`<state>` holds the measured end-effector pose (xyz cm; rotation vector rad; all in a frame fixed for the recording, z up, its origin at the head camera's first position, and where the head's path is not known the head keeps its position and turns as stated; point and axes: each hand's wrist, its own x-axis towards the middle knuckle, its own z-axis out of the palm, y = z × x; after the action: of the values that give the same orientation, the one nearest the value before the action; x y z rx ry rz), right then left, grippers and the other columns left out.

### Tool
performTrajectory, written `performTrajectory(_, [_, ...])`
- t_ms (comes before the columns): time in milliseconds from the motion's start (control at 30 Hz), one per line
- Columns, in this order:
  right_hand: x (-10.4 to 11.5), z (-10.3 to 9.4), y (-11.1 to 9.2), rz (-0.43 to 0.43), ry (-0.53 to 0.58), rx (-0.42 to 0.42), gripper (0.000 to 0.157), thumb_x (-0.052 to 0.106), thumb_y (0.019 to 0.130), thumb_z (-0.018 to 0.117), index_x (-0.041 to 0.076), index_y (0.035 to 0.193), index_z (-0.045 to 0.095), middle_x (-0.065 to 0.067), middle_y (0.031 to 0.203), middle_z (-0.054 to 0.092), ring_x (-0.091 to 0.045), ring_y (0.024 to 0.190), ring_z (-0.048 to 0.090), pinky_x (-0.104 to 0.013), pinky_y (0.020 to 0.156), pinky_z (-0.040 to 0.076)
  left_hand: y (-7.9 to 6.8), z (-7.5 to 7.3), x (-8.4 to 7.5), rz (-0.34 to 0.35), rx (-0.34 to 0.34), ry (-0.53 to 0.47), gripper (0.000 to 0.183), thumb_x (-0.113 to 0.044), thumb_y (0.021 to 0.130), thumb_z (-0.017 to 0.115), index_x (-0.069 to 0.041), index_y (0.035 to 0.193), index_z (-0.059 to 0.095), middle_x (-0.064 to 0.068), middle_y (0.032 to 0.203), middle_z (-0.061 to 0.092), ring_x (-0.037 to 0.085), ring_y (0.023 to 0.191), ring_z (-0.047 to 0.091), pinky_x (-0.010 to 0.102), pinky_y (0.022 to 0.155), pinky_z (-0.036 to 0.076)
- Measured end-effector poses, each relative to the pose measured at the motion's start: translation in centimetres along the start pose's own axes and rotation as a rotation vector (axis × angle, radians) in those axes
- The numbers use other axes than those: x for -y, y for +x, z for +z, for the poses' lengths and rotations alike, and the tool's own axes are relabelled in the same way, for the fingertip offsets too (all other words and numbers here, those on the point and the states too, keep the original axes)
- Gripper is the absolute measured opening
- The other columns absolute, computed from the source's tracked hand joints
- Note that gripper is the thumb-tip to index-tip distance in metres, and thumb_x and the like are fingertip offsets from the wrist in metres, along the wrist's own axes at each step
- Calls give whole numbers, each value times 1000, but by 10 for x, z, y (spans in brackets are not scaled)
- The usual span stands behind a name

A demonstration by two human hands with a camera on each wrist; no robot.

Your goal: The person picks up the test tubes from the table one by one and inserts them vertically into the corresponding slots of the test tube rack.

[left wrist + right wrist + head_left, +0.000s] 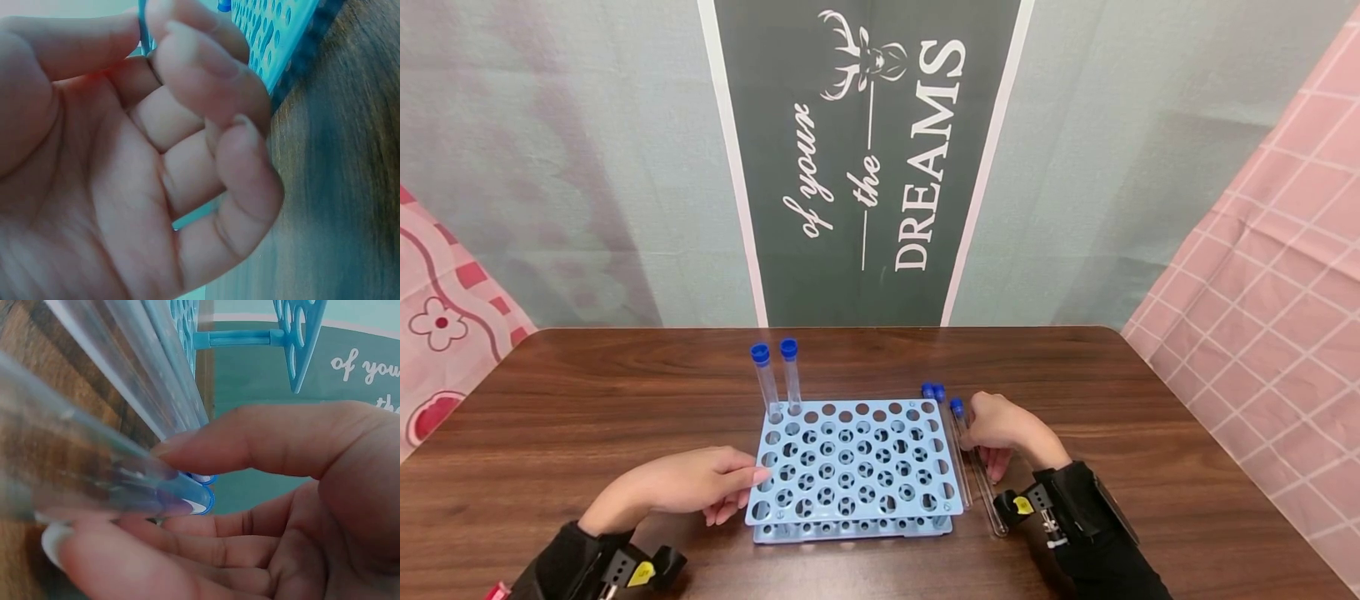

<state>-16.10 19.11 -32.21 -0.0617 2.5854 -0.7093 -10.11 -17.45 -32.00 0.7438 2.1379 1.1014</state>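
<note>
"Where was the rack (818, 515)?"

"Between the two hands, on the wooden table (587, 392). It was pale blue, with rows of round holes and a lower tier under the top one."

"And the left hand (702, 481)?"

"It had hold of the rack's edge on its own side, thumb on top and the other fingers curled in. It was nearly closed, with just the thickness of that edge in its pinch."

"What did the right hand (1009, 431) have?"

"A single clear tube (988, 500) with a blue cap. That tube lay slanting on the table, cap end away from the person, and the thumb and fingers closed around it from either side, about a tube's width apart."

"Any more tubes?"

"Two loose tubes (960, 477) lay side by side between the right hand and the rack, caps also pointing away. I couldn't tell whether the thumb touched them."

"And beyond the left hand?"

"Two standing tubes (767, 387), blue-capped, in the rack's far corner on that side, both leaning a little. Past both hands hung a cloth (677, 208) with white lettering on a dark panel."
</note>
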Motion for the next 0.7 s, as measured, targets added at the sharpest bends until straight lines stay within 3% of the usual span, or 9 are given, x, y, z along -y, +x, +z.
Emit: performTrajectory(700, [1, 0, 0, -2, -3, 16, 19, 2, 76, 62, -3, 60, 52, -12, 46, 55, -22, 38, 56, -30, 37, 50, 0, 0, 1, 1, 3, 1, 39, -28, 97, 39, -6, 67, 50, -6, 51, 46, 7, 44, 44, 20, 43, 41])
